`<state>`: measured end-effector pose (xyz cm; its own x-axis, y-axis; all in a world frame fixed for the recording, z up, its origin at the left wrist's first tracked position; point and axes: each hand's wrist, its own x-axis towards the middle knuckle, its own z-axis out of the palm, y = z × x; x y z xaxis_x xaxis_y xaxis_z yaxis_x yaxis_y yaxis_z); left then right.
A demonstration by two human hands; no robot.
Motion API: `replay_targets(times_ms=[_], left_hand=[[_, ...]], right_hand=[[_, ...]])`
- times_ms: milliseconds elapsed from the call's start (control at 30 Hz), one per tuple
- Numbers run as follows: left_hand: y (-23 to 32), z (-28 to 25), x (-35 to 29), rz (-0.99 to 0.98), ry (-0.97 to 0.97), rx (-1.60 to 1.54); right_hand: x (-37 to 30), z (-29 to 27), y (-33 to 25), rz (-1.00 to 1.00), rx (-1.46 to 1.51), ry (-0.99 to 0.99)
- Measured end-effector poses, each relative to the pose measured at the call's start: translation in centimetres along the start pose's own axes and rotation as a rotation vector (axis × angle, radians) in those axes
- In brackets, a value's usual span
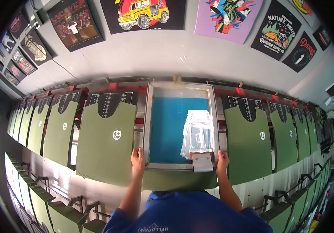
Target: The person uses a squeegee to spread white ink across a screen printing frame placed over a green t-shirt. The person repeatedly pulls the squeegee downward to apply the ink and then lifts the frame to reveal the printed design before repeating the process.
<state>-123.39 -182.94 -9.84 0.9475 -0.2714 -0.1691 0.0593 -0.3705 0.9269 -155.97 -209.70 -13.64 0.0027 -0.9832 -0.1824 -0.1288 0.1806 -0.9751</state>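
In front of me lies a screen printing frame (pixel 147 128), metal-rimmed with blue mesh (pixel 167 128). Thick white ink (pixel 198 126) is smeared over the right part of the mesh. A squeegee (pixel 202 163) with a metal holder rests at the near right corner, overhanging the rim. My left hand (pixel 137 160) is closed at the frame's near left side, and my right hand (pixel 222 161) is closed at its near right side; the fingertips are partly hidden. Under the frame, the lower part of a green shirt (pixel 178 180) sticks out towards me.
Green shirts with small white shield prints lie on black boards in a row, including one at left (pixel 105 155) and one at right (pixel 248 155). A rail (pixel 229 82) runs behind them. Another row of shirts (pixel 64 213) curves along the lower edges. Posters (pixel 141 15) hang on the wall.
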Motion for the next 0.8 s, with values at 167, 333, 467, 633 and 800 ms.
replay_targets(times_ms=[167,333,467,633,800], left_hand=[[3.8,0.6,-3.0,0.674,0.137,0.476],[6.8,4.4,-9.8,0.464,-0.621,0.172],[2.9,9.0,-14.3,-0.440,-1.221,-0.067],[1.4,13.1,-17.0,-0.846,-1.091,-0.414],[0.4,15.8,-17.1,-0.857,-0.874,-0.540]], right_hand=[[0.8,-1.0,0.1,0.103,-0.055,-0.081],[-0.5,-0.5,-0.6,-0.345,-0.386,0.075],[-7.2,-0.9,-9.5,-0.746,-0.652,-0.415],[-7.4,-1.1,-8.9,-0.938,-1.036,-0.718],[-5.4,1.6,-11.9,-0.932,-1.097,-0.722]])
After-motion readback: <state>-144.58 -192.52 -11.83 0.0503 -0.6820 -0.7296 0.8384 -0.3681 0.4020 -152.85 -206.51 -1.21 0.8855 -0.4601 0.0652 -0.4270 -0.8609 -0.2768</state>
